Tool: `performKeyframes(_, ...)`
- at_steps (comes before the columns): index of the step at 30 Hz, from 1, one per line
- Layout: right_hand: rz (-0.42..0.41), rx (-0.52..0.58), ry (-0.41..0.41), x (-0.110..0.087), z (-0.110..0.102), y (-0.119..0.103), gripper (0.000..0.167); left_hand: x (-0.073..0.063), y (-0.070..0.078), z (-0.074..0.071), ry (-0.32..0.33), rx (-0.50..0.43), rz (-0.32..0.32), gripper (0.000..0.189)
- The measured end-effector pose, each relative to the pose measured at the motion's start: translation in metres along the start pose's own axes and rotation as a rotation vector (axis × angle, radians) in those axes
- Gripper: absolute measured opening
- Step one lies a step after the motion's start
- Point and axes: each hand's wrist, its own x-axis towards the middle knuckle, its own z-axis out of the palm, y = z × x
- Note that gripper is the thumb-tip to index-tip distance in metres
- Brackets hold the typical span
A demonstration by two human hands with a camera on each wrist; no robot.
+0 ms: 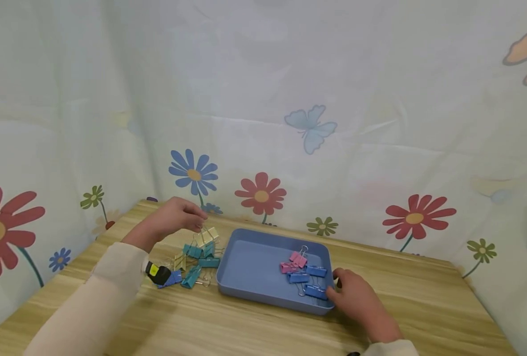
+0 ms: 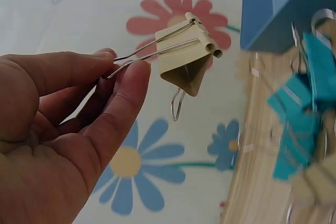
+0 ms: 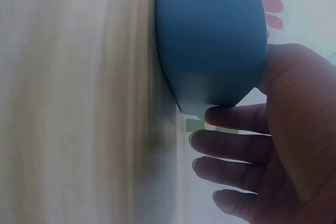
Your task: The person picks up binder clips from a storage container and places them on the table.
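My left hand (image 1: 177, 217) pinches a pale yellow binder clip (image 2: 184, 56) by one wire handle, between thumb and fingertips. In the head view the clip hangs just above a loose pile of binder clips, among them teal clips (image 1: 208, 262), a yellow one (image 1: 180, 262) and a blue one (image 1: 171, 279). To the right of the pile lies a blue tray (image 1: 250, 290). Inside its right part are pink binder clips (image 1: 298, 258) and blue binder clips (image 1: 316, 291). My right hand (image 1: 357, 296) holds the tray's right end, thumb at the rim and index finger (image 3: 236, 116) against the outer wall.
The wooden table (image 1: 406, 291) meets a hanging cloth (image 1: 263, 99) printed with flowers and butterflies along its back edge. A black and yellow band (image 1: 157, 272) on my left wrist overlaps part of the pile in the head view.
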Motion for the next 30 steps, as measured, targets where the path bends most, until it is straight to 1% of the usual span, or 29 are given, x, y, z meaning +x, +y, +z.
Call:
performKeyframes(5, 0.004, -0.004, 0.008, -0.001, -0.001, -0.001, 0.037, -0.014, -0.016, -0.023, 0.032, 0.029, -0.048, 0.032)
performKeyframes(10, 0.000, -0.008, 0.000, -0.002, -0.003, -0.002, 0.037, -0.022, -0.035, -0.035, 0.049, 0.061, -0.106, 0.032)
performKeyframes(17, 0.001, 0.000, -0.005, -0.002, -0.001, -0.004, 0.037, -0.030, -0.066, -0.038, 0.052, 0.066, -0.159, 0.029)
performKeyframes(20, 0.000, 0.001, -0.007, -0.001, 0.001, -0.003, 0.037, -0.032, -0.077, -0.039, 0.056, 0.076, -0.178, 0.028)
performKeyframes(24, 0.002, 0.004, -0.007, 0.000, 0.001, -0.002, 0.038, -0.034, -0.086, -0.038, 0.074, 0.057, -0.206, 0.027)
performKeyframes(27, 0.009, 0.004, -0.003, -0.001, 0.001, -0.002, 0.038, -0.034, -0.090, -0.037, 0.090, 0.014, -0.224, 0.026)
performKeyframes(30, 0.007, 0.003, -0.002, -0.001, 0.000, -0.002, 0.037, -0.034, -0.093, -0.034, 0.090, -0.017, -0.219, 0.027)
